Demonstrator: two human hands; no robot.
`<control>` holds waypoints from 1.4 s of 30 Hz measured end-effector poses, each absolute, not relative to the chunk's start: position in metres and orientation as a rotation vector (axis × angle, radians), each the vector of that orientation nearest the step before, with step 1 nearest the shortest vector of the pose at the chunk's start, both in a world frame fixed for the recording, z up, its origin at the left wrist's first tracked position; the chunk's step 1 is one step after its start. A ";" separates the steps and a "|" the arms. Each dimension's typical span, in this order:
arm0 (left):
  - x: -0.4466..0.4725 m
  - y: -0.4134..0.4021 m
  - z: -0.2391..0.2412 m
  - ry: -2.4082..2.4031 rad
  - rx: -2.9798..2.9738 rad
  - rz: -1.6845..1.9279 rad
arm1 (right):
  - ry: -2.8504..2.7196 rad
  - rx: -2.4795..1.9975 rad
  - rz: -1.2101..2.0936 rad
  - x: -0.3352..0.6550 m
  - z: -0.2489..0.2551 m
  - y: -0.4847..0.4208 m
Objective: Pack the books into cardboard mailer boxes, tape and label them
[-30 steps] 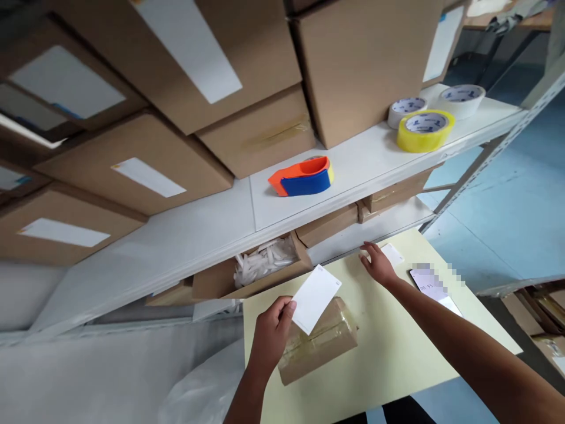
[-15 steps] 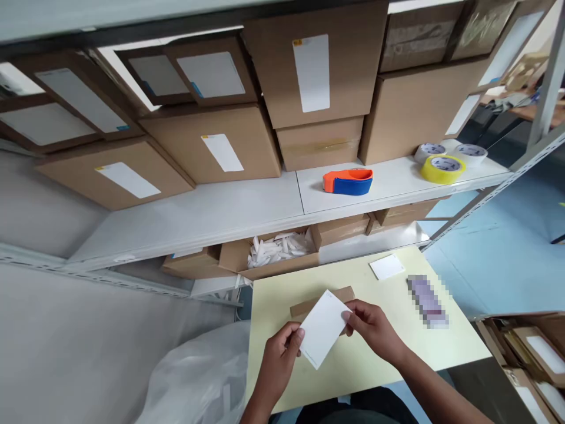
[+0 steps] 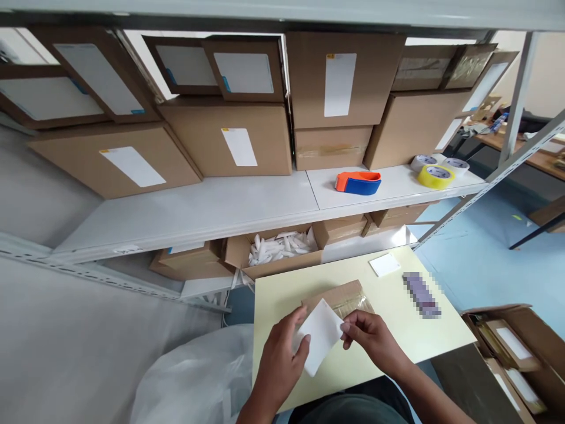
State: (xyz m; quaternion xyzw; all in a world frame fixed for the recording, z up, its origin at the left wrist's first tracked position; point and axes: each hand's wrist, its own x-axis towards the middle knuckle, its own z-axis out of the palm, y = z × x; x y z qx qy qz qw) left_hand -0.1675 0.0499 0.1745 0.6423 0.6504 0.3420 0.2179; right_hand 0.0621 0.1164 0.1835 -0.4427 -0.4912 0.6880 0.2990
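A white paper label (image 3: pixel 321 335) is tilted in front of me above the pale yellow table (image 3: pixel 273 294). My right hand (image 3: pixel 371 338) pinches its right corner between thumb and fingertips. At the label's left side, my left hand (image 3: pixel 282 353) has its thumb and fingers spread apart, with the thumb overlapping the label's edge. Behind the label lies a small cardboard box (image 3: pixel 335 292) with clear tape across it, partly hidden by the label and my hands. A stack of white labels (image 3: pixel 385 265) rests near the table's far edge.
A purple pixelated item (image 3: pixel 421 294) lies on the table's right. On the shelf (image 3: pixel 220 206) are a tape dispenser (image 3: pixel 358 183), several tape rolls (image 3: pixel 436 176) and cardboard boxes (image 3: pixel 238 141). Below sits a carton of white pieces (image 3: pixel 282 247). An open carton (image 3: pixel 542 347) stands at right.
My left hand has loosened from the label and its fingers have spread. The label now bends slightly while my right hand still pinches it. More of the taped box shows.
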 end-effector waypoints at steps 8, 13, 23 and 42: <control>-0.167 0.025 0.188 1.771 2.000 1.070 | -1.395 -1.118 1.795 0.027 0.191 0.085; -0.161 0.009 0.187 1.662 1.907 1.216 | -1.439 -1.046 1.828 0.016 0.203 0.076; -0.153 -0.004 0.177 1.611 1.860 1.356 | -1.494 -1.035 1.844 0.014 0.215 0.064; -0.154 0.010 0.181 1.461 2.282 1.519 | -1.373 -1.085 1.876 0.014 0.220 0.059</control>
